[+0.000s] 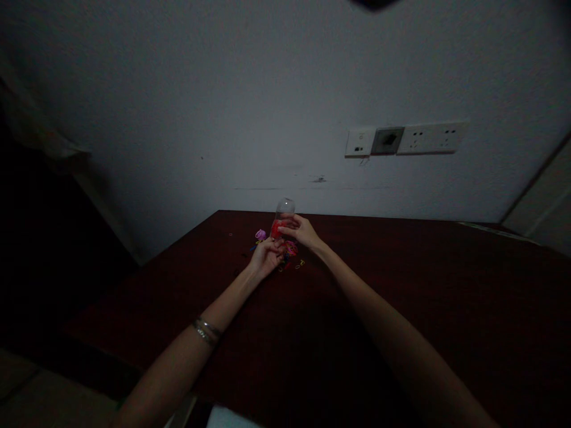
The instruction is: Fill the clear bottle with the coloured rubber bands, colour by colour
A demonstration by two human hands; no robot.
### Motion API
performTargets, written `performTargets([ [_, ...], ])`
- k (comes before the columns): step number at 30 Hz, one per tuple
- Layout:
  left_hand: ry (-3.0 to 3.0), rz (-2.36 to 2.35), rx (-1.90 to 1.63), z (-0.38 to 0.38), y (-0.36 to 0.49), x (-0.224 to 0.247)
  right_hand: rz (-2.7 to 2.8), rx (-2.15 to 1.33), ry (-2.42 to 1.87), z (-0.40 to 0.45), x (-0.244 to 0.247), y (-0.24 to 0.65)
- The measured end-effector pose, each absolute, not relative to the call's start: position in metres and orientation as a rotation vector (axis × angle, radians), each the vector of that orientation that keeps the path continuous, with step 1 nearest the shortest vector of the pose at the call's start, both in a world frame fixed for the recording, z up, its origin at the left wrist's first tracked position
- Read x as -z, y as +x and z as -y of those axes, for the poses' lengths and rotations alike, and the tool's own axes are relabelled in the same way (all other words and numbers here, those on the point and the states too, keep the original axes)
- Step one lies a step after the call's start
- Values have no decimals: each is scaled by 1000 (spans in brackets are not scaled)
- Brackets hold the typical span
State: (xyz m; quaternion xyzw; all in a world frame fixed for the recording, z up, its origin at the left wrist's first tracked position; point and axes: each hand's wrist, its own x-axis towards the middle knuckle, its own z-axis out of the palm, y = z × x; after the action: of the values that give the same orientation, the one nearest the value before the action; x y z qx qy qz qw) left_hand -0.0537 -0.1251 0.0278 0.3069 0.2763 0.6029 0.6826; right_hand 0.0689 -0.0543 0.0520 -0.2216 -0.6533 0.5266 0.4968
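Observation:
A clear dome-topped container [285, 207] with red contents in its lower part stands slightly tilted above the table. My right hand [304, 232] is closed round its right side, thumb and fingers against the clear wall. Just under the container, my left hand [265, 258] is turned palm up with its fingers curled in; what they hold is too small and dark to make out. Small coloured loops, red and pink ones [291, 248] among them, lie in a pile behind and beside my left hand. A purple-pink piece [260, 235] rests left of the container.
The dark red-brown table [383, 279] meets a pale wall [276, 119] at its back edge. Sockets and switch plates [428, 138] are fixed on the wall at right. A few loose yellow loops [302, 262] lie right of the pile. The room is dim.

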Motion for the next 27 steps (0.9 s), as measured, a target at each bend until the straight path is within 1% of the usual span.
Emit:
performTargets([
  [6, 546, -845, -1377, 125, -49, -28, 1510, -1227, -496, 47, -51, 69],
  [13, 563, -888, -1465, 120, -54, -24, 1515, -1278, -601, 49, -53, 72],
  [17, 551, -970, -1468, 120, -54, -24, 1518, -1247, -642, 50, -54, 73],
  [27, 795, -1101, -1575, 122, -53, -22, 1512, -1217, -628, 47, -53, 74],
])
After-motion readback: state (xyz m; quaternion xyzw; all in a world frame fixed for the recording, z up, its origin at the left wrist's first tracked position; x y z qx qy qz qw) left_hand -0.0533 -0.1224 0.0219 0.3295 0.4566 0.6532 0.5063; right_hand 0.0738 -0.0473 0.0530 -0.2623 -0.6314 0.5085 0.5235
